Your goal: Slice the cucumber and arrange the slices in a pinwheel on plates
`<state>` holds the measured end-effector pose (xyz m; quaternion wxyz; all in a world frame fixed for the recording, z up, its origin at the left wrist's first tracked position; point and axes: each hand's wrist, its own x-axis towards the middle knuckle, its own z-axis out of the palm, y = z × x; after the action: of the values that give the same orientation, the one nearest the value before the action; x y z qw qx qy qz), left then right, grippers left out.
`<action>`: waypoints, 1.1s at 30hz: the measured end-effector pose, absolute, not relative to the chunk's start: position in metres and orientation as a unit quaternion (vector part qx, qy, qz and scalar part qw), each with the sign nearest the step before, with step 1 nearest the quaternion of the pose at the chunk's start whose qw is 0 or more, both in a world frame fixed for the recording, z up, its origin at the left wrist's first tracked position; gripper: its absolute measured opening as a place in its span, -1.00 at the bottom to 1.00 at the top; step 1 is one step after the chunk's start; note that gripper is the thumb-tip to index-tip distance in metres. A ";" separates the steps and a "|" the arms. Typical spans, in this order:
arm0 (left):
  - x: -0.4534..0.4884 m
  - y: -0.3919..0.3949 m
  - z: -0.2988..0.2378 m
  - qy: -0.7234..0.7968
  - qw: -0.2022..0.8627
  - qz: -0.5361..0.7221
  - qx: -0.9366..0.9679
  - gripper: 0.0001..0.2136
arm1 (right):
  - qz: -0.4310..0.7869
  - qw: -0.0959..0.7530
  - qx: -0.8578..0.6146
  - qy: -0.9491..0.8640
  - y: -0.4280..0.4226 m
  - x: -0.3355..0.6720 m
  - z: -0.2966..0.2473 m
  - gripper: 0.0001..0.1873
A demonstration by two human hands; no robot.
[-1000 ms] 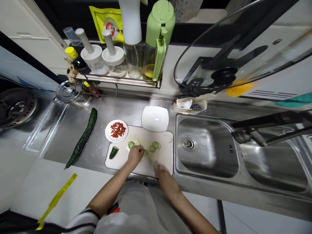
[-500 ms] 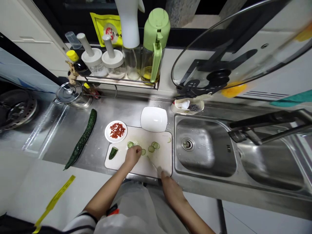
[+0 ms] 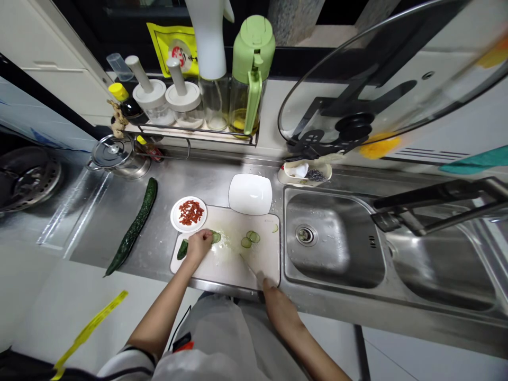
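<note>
My left hand (image 3: pixel 199 244) is over the left part of the pale cutting board (image 3: pixel 230 270), fingers pinched at a few thin cucumber slices (image 3: pixel 216 237). Beside its knuckles lies a dark green cucumber end piece (image 3: pixel 182 250), partly hidden by the hand. My right hand (image 3: pixel 281 311) is closed around the handle of a knife (image 3: pixel 250 266), whose blade rests low over the board, pointing up and left. Several more cucumber slices (image 3: pixel 246 242) lie right of the middle, and a small sliver (image 3: pixel 275 228) sits near the right corner.
A white plate of chopped red pieces (image 3: pixel 191 212) overlaps the board's upper left corner. Behind the board stands a white dish (image 3: pixel 250 194). A whole cucumber (image 3: pixel 135 227) lies on the left counter. The steel sink (image 3: pixel 333 238) is at right, a lidded pot (image 3: pixel 119 156) at back left.
My left hand has moved left from the middle of the board towards the end piece. The single slice near its fingertips is gone from its spot. My right hand and knife stay put.
</note>
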<state>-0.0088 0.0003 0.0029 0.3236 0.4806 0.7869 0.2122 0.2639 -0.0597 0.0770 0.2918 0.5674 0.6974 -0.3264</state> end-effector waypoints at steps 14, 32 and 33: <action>-0.001 0.002 0.002 0.778 0.244 0.216 0.536 -0.80 | -0.321 0.302 0.561 0.701 -0.060 0.268 0.071 -0.41; 0.090 0.037 -0.001 0.664 0.353 0.072 0.655 -0.82 | -0.296 0.305 0.571 0.703 -0.062 0.266 0.070 -0.46; 0.091 0.038 0.000 0.666 0.355 0.067 0.653 -0.83 | -0.296 0.303 0.571 0.703 -0.062 0.266 0.069 -0.46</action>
<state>0.0909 0.0378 0.0002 0.3547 0.6527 0.6662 0.0668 0.2665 -0.0624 0.0690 0.3035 0.5714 0.7029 -0.2957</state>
